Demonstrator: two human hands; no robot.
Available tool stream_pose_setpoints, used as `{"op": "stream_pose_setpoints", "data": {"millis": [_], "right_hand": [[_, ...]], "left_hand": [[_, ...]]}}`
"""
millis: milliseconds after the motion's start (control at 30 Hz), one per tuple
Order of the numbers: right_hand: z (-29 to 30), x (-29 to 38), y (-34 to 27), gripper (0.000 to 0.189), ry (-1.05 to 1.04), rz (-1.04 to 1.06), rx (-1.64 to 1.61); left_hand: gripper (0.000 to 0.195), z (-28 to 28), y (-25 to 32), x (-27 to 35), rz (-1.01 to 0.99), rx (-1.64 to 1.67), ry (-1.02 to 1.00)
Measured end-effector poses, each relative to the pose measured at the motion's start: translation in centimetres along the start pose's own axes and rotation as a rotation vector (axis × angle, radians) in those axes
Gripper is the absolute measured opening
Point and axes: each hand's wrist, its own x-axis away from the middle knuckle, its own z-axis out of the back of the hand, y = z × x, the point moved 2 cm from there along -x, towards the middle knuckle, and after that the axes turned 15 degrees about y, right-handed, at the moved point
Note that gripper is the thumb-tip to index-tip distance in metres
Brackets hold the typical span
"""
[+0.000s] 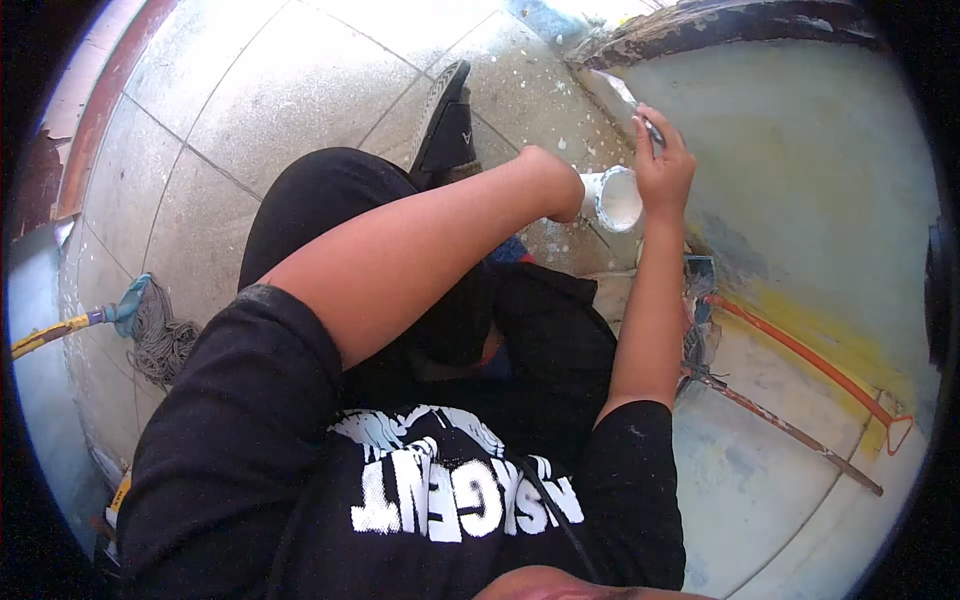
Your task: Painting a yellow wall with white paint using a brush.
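My left hand [559, 185] is curled at the side of a white cup [589, 196]. The fingers are hidden, but the cup appears held, its mouth tilted up towards me. Whitish paint [621, 201] lies inside, and bluish-white smears coat the rim. Just right of the cup, my right hand [666, 166] grips a slim tool with a white-coated end, apparently a paintbrush [619, 88]. Its tip points up and left, close to the foot of the painted wall [810, 135] and below a dark, peeling wooden sill [720, 34].
Paint specks dot the tiled floor [300, 97]. A grey string mop [161, 330] is at the left. Near my right forearm are an orange-handled tool [810, 356] and a worn brown stick [787, 430]. My outstretched shoe [446, 124] is ahead.
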Motion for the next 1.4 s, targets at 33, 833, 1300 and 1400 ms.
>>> {"op": "stream_pose_setpoints", "data": {"millis": [33,833,1300,1400], "right_hand": [[0.2,-0.1,0.1,0.017,-0.002,0.0,-0.001],[-0.7,0.3,-0.4,0.017,-0.038,-0.01,0.027],[1.1,-0.1,-1.3,0.016,-0.107,-0.015,-0.007],[0.6,0.3,-0.1,0.016,-0.039,0.047,-0.017]], "left_hand": [[0.035,-0.1,0.0,0.0,0.003,0.01,-0.001],[0.035,-0.1,-0.1,0.0,-0.013,0.013,0.016],[0.034,0.0,-0.1,0.1,-0.014,0.021,0.019],[0.038,0.2,-0.1,-0.3,-0.023,0.017,-0.038]]}}
